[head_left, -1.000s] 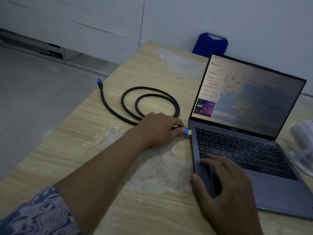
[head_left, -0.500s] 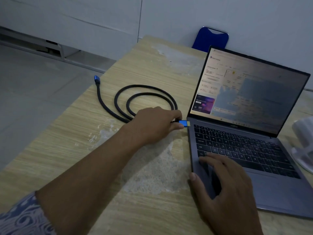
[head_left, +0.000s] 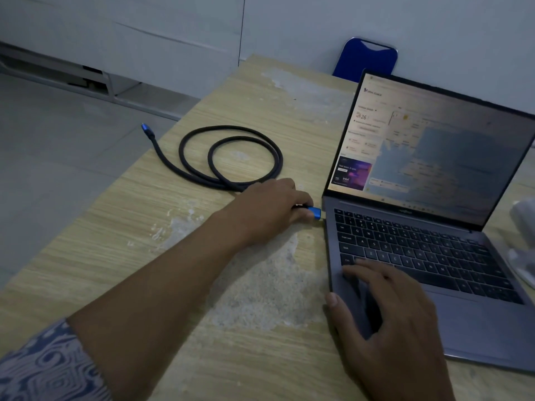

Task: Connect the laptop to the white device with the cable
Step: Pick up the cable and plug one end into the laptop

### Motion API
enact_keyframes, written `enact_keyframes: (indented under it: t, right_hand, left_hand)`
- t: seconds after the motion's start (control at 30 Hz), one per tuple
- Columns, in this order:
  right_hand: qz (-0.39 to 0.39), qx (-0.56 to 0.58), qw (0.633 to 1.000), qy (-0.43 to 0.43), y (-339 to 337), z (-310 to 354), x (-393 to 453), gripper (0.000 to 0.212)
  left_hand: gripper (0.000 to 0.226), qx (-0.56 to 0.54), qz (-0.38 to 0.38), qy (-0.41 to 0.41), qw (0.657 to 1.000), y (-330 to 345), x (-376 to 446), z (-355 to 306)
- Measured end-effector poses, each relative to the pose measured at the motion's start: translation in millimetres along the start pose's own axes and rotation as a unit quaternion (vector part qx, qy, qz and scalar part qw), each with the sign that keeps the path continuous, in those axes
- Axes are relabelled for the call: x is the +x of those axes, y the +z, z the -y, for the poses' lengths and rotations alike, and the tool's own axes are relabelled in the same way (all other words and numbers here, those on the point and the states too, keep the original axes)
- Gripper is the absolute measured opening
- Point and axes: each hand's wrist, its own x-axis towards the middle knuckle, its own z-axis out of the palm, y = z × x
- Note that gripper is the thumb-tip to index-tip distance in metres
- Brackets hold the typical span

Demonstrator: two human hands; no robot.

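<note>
Left hand (head_left: 266,211) fingers pinched on blue plug (head_left: 315,213) of black cable (head_left: 231,157), plug tip at left edge of laptop (head_left: 434,256), near hinge. Right hand (head_left: 388,316) flat, fingers spread loosely on laptop's front-left corner, gripping nothing. Cable coiled on wooden table (head_left: 173,227), far blue plug (head_left: 146,129) overhanging table's left edge. White device (head_left: 524,241) beside laptop's right side, partly cut off.

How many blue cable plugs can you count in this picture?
2. One blue metal plug is pinched in the left hand at the grey laptop's left edge; the other overhangs the wooden table's left edge.
</note>
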Motion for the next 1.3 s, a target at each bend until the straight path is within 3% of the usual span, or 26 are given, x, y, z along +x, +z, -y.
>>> enact_keyframes:
  t: [0.67, 1.3]
  right_hand:
    - [-0.022, -0.015, 0.999, -0.022, 5.5, -2.6, -0.8, 0.053]
    - [-0.011, -0.031, 0.999, -0.015, 5.6, -5.8, -3.1, 0.055]
  left_hand:
    - [0.035, -0.062, 0.031, 0.015, 0.998, -0.6, 0.5, 2.7]
    - [0.032, -0.073, 0.005, 0.025, 0.997, 1.0, -1.7, -0.2]
